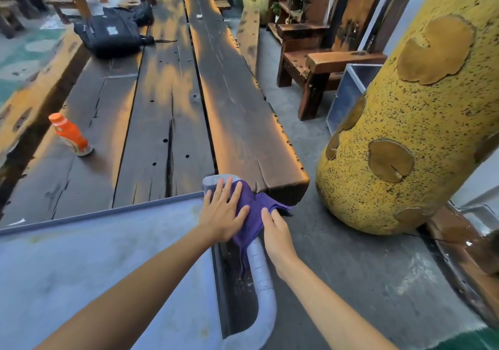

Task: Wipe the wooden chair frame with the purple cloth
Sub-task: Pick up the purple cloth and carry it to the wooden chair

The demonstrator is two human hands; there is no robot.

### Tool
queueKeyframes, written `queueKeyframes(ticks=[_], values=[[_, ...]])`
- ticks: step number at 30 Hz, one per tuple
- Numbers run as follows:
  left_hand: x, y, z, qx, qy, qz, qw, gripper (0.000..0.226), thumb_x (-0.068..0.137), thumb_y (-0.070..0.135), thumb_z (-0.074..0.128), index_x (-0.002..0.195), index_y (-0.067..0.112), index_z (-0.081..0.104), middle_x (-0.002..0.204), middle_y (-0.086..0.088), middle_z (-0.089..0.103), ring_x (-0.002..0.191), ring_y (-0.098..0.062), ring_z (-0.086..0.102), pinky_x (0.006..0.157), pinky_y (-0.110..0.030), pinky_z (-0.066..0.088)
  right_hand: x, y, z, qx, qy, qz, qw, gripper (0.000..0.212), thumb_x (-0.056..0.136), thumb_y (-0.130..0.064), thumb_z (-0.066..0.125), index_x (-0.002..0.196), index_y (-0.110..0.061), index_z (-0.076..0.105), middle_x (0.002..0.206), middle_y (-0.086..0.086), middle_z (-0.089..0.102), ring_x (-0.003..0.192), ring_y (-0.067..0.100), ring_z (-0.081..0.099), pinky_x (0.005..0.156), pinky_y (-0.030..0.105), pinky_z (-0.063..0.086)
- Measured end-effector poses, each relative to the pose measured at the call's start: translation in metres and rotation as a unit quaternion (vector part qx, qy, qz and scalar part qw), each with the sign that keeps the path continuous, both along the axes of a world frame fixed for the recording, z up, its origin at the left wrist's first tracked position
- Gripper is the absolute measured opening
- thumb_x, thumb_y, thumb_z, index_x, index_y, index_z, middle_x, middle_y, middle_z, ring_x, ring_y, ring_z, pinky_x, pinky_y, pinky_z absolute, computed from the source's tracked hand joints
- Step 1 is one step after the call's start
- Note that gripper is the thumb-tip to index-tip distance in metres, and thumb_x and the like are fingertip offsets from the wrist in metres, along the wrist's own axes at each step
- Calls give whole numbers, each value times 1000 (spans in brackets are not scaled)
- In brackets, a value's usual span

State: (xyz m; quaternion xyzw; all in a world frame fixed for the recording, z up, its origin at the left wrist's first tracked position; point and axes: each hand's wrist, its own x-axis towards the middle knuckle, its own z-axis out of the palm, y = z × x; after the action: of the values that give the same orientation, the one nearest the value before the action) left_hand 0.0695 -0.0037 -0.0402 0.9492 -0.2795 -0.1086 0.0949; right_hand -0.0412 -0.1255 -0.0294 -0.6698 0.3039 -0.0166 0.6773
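Observation:
The purple cloth (252,216) is draped over the curved grey arm rail (259,266) of a grey chair, just in front of the near end of a dark wooden plank table (243,122). My left hand (222,212) lies flat on the cloth with fingers spread, pressing it onto the rail's top corner. My right hand (275,233) pinches the cloth's right edge beside the rail. The grey seat panel (94,263) fills the lower left. A wooden chair (318,66) stands at the back right, away from both hands.
An orange bottle (71,135) stands on the table's left side and a black bag (110,35) lies farther back. A big yellow speckled column (405,133) rises on the right, with a grey box (348,90) behind it. Grey concrete floor (337,263) lies between.

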Motion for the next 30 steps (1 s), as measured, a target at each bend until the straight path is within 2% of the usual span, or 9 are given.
queueKeyframes(ticks=[2,4,9,11,16,20,23,26,30], values=[[9,-2,1,-7,-2,10,1000,71,102,57,22,162,22,5,171,-9,-2,157,-28,-6,123,-52,4,8,-4,6,43,-32,-4,999,25,108,-42,43,120,-36,64,121,-19,70,105,-6,66,82,10,49],[18,-5,4,-14,9,23,1000,73,101,60,21,161,20,12,170,-13,5,156,-30,-3,122,-54,4,15,-9,12,51,-50,-7,997,25,108,-45,43,115,-41,66,116,-28,71,104,-14,64,84,9,48],[39,-18,32,-78,123,29,989,73,92,73,26,148,28,38,153,-1,42,149,-26,22,114,-61,10,29,-27,26,135,-114,-19,984,44,108,-48,40,139,-24,59,137,-2,68,130,18,61,117,47,41],[45,-25,46,-125,192,24,973,81,83,79,28,146,29,40,145,6,51,140,-22,39,115,-61,14,31,-36,35,186,-132,-18,973,55,107,-53,37,145,-15,54,141,8,65,133,24,60,118,49,39],[53,-47,67,-270,323,20,907,83,90,65,57,154,18,33,151,2,46,137,-19,47,116,-39,35,28,-62,61,235,-157,-25,959,67,107,-58,29,142,-9,59,145,17,60,138,29,55,114,43,45],[60,-67,88,-274,318,33,907,96,73,68,69,151,20,40,139,1,54,125,-20,54,106,-35,43,22,-88,75,242,-169,-21,955,70,106,-62,27,140,-11,62,146,18,59,139,30,53,118,47,39],[63,-85,99,-225,354,-1,908,74,70,73,67,125,23,68,124,7,67,105,-13,64,90,-29,51,18,-116,80,241,-177,-20,954,73,106,-62,27,146,-7,52,145,19,59,138,31,54,120,50,33],[61,-110,105,-275,396,6,876,45,80,49,78,117,23,72,106,4,75,78,-8,69,60,-19,49,15,-147,87,232,-195,-8,953,67,106,-57,35,148,-7,48,145,19,59,137,31,55,119,50,37],[60,-154,105,-377,421,42,824,43,79,18,85,119,24,70,109,-2,78,88,-14,75,66,-27,58,12,-203,80,170,-213,-23,962,54,97,-17,68,146,-23,47,141,6,65,130,26,62,107,49,51]])
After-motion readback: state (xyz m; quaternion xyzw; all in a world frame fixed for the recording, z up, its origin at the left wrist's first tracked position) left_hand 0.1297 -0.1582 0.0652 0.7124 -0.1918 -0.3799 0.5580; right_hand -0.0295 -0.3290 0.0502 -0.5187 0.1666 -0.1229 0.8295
